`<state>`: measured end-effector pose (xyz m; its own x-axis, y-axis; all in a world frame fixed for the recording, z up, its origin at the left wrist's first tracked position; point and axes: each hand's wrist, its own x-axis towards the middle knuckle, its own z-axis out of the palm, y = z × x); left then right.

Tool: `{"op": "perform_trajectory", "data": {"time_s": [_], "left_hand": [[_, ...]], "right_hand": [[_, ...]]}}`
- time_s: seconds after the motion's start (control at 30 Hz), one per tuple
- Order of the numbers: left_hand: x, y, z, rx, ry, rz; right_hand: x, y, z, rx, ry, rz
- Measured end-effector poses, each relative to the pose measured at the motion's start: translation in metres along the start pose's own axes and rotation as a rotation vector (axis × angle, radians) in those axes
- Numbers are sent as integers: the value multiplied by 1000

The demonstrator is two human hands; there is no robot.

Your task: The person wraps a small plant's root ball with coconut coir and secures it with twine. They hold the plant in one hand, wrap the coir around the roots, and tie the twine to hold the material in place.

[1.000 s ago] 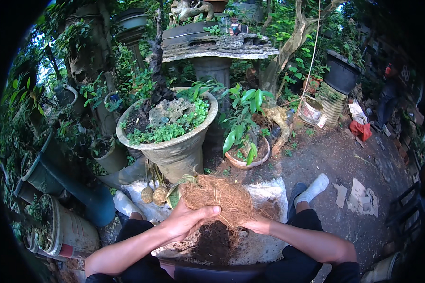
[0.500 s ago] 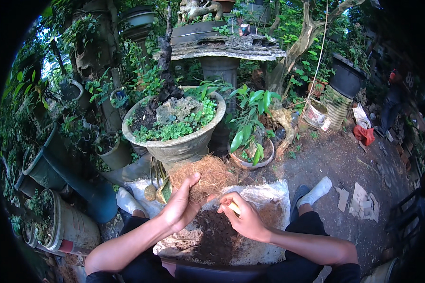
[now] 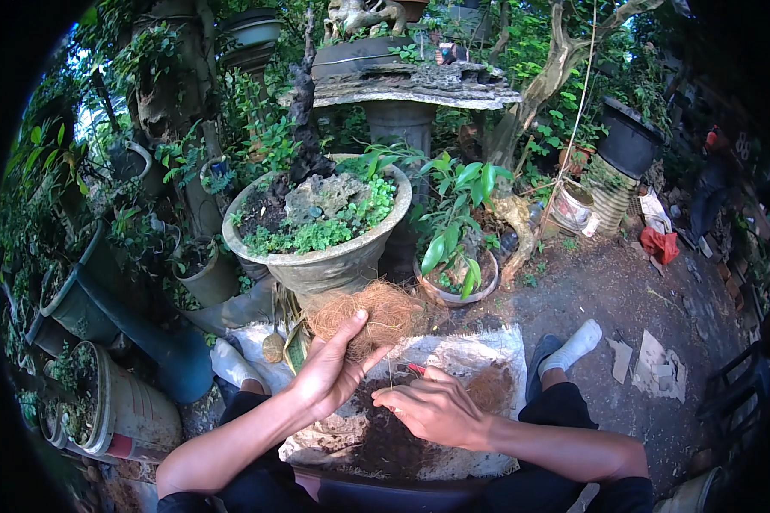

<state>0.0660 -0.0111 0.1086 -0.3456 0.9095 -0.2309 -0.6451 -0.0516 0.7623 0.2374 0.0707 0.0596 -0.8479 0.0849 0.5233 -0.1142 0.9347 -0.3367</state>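
Note:
My left hand (image 3: 329, 372) holds a loose clump of brown coconut fibre (image 3: 359, 312) up in front of me, thumb over it. A thin strand hangs from the clump toward my right hand (image 3: 428, 410), whose fingers are closed around the strand's lower part. A small red object (image 3: 417, 368) sticks out from behind my right hand; its full shape is hidden. Below both hands lies a pale, frayed sack (image 3: 500, 350) strewn with dark soil (image 3: 402, 453). Dried bulbs on long stalks (image 3: 273, 346) lie just left of the clump.
A large concrete pot (image 3: 334, 261) with rock and small plants stands ahead. A shallow bowl with a leafy plant (image 3: 453, 291) is right of it. Buckets (image 3: 128, 402) crowd the left. A dark plastic chair (image 3: 736, 385) and a partly seen person (image 3: 710, 188) are at the right.
My hands moved apart from both gripping the clump. My left hand raised it slightly; my right hand took a yellowish item, then turned over lower down, where the red object now shows.

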Motion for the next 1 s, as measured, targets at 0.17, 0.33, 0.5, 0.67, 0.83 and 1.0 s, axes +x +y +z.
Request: {"op": "perform_trajectory", "data": {"time_s": [0.17, 0.33, 0.5, 0.67, 0.83, 1.0], "left_hand": [[1, -1, -1, -113, -79, -81], [2, -2, -1, -23, -38, -100], [3, -9, -2, 88, 50, -85], [3, -12, -1, 173, 57, -32], [-2, -21, 5, 372, 53, 1], [-3, -29, 6, 712, -242, 210]], "right_hand": [[1, -1, 4, -50, -23, -82], [-2, -5, 3, -106, -111, -141], [-3, -12, 3, -195, -85, -226], [1, -22, -8, -177, -75, -203], [9, -17, -30, -49, -50, -102], [10, -8, -38, 323, 0, 218]]}}
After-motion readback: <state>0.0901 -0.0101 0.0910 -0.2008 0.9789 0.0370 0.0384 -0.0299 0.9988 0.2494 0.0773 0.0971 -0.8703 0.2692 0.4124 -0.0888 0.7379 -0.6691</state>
